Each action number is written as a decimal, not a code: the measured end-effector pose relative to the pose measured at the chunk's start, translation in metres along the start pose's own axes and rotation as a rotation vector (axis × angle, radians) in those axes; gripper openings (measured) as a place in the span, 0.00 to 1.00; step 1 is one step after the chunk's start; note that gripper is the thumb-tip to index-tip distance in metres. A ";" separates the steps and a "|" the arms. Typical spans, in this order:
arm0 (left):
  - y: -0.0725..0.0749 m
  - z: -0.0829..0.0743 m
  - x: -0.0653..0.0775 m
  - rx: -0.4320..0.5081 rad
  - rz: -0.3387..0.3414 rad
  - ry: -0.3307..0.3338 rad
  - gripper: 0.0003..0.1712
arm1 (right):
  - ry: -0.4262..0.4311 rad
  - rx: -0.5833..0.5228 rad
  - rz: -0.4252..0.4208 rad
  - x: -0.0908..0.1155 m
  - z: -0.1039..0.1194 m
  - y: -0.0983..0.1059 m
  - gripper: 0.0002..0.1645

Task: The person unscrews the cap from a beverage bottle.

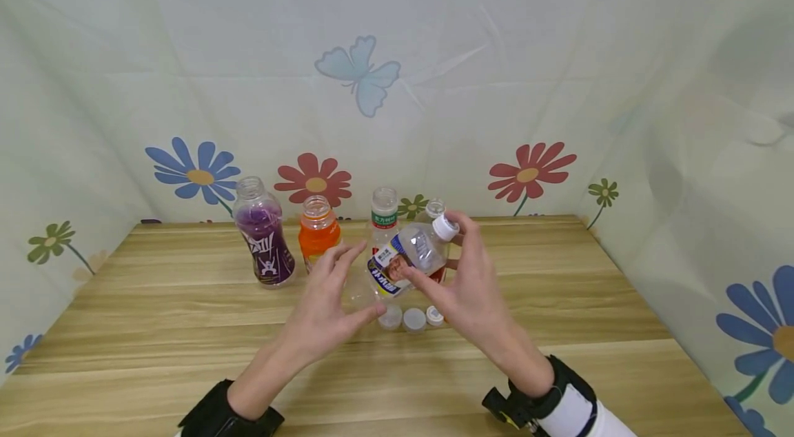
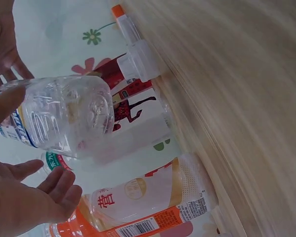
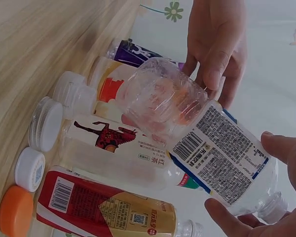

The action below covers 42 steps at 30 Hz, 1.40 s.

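My right hand (image 1: 474, 289) grips a clear plastic bottle (image 1: 424, 247) with a blue and white label, its thumb on the label and its fingers behind the shoulder. The bottle tilts, with its white cap (image 1: 444, 227) up to the right and its base down to the left. My left hand (image 1: 322, 306) is beside the base, fingers loosely bent and spread, thumb apart from them. In the right wrist view the left hand's (image 3: 219, 54) fingertips come close to the base of the bottle (image 3: 219, 153), and the right hand (image 3: 281, 182) surrounds its neck end.
Uncapped bottles stand behind: a purple one (image 1: 263, 240), an orange one (image 1: 318, 234), one with a green band (image 1: 384, 216) and a red and gold one (image 3: 108, 202). Several loose caps lie in front, including a ribbed white cap (image 3: 45, 123) and an orange cap (image 3: 16, 211).
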<state>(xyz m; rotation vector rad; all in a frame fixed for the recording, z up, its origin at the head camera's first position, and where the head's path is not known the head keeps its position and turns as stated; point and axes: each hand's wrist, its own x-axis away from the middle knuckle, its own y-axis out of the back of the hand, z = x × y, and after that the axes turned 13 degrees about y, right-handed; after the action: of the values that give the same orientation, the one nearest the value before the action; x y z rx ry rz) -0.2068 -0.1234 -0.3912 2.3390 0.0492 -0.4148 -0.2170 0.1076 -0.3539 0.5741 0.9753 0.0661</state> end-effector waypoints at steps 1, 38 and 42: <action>0.000 0.000 0.000 -0.003 0.008 0.004 0.55 | -0.007 -0.006 0.003 0.000 0.000 -0.001 0.57; -0.001 0.010 -0.003 -0.043 0.055 -0.037 0.49 | -0.166 -0.173 0.072 0.001 -0.014 -0.001 0.34; -0.001 0.010 -0.004 -0.051 0.064 -0.029 0.50 | -0.148 -0.046 0.092 -0.001 -0.019 0.003 0.29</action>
<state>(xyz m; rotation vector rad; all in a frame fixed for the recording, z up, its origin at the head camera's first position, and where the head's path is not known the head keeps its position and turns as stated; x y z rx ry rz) -0.2133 -0.1293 -0.3977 2.2770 -0.0286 -0.4111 -0.2316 0.1182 -0.3600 0.5737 0.8010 0.1261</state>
